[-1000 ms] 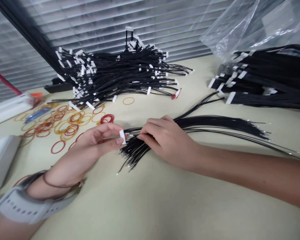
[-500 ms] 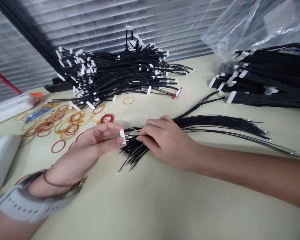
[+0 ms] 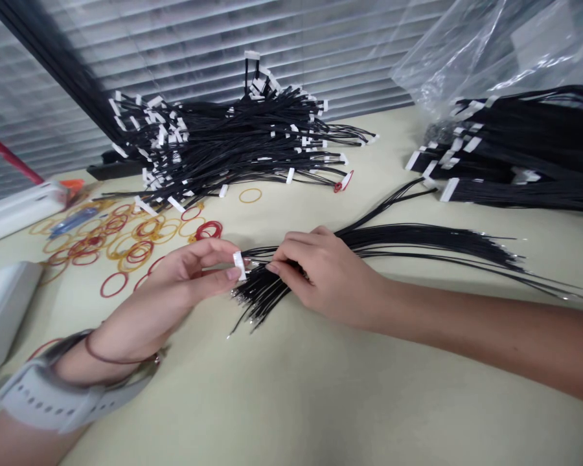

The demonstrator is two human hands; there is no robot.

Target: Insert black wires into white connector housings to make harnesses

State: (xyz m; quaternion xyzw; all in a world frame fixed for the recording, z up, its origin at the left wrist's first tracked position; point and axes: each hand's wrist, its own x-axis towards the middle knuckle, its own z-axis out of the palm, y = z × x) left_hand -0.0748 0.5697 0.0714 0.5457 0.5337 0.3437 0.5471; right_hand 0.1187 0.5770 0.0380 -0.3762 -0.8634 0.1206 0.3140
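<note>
Between thumb and fingertips, my left hand pinches a small white connector housing, with a few black wires running into its right side. Just right of it, my right hand is closed in a pinch on a thin black wire whose metal tip points at the housing. Under my right hand lies a bundle of loose black wires. Their bare metal terminals fan out at the left, below the housing. Whether the wire tip touches the housing is too small to tell.
A pile of black cables with white connectors lies at the back by the blinds. Red and yellow rubber bands are scattered left. More bundled cables and a clear plastic bag stand at the right. A white box sits at the left edge.
Both hands stay nearly in place. My right fingers shift slightly, and the ends of the long wires at the right move a little. The housing tilts slightly.
</note>
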